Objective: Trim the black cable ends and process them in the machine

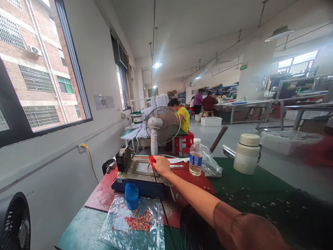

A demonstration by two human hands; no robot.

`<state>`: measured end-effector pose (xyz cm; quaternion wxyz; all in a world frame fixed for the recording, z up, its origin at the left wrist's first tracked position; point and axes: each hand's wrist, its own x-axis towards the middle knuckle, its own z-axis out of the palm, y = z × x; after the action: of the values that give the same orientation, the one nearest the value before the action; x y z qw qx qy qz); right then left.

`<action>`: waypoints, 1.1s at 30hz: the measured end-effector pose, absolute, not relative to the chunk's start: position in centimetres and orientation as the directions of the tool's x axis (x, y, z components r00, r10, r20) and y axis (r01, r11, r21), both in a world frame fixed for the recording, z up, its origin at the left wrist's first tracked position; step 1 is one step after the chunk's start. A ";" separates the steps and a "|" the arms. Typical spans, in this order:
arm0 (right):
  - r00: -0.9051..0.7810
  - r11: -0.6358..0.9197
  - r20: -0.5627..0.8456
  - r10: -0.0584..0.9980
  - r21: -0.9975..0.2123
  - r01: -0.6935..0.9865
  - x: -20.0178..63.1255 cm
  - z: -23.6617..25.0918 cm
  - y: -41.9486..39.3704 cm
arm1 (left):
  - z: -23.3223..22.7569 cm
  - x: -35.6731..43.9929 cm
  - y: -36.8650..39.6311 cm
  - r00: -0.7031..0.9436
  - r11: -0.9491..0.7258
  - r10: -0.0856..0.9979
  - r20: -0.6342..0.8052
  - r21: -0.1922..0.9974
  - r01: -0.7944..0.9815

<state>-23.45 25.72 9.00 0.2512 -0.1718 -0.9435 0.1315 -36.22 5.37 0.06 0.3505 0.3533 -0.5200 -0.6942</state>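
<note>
My right hand (161, 166) reaches out from the right and is closed around a small red object (151, 161), perhaps a tool's handle; its kind is unclear. It is over a bench unit with a blue base (145, 187) and a square, metal-framed silvery pan (144, 168). A thin black cord (162, 203) runs from near the hand down to the front edge of the view. In front of the unit a blue plastic cup (131, 196) stands on a clear plastic bag (153, 239) with many tiny red and yellow pieces (140, 221). My left hand is out of view.
A small black fan (125, 159) is at the unit's back left. Beyond it stands a white fan (156, 123). A drink bottle (196, 158), a crumpled bag (210, 162) and a cream jar (247, 154) are at right. A person in yellow (184, 119) sits farther back.
</note>
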 end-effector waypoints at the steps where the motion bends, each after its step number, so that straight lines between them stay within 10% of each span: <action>1: -0.813 0.906 0.430 0.393 -0.335 0.260 -23.4 9.0 25.8 | 0.7 -36.9 5.2 -0.510 -0.215 -0.851 -0.127 0.969 0.119; 23: -0.811 0.863 0.393 0.434 -0.441 0.248 -22.0 10.2 25.4 | 3.6 -38.4 4.6 -0.588 -0.234 -0.802 -0.103 0.961 0.150; 33: -0.879 0.904 0.444 0.176 -0.426 -0.034 -18.5 8.4 20.1 | -5.9 -20.9 0.7 -0.450 -0.284 -0.866 -0.217 0.955 0.087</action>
<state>-18.53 20.15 8.41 0.2434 -0.0376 -0.9449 0.2155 -20.88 0.74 -5.88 0.3425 0.3970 -0.4904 -0.6961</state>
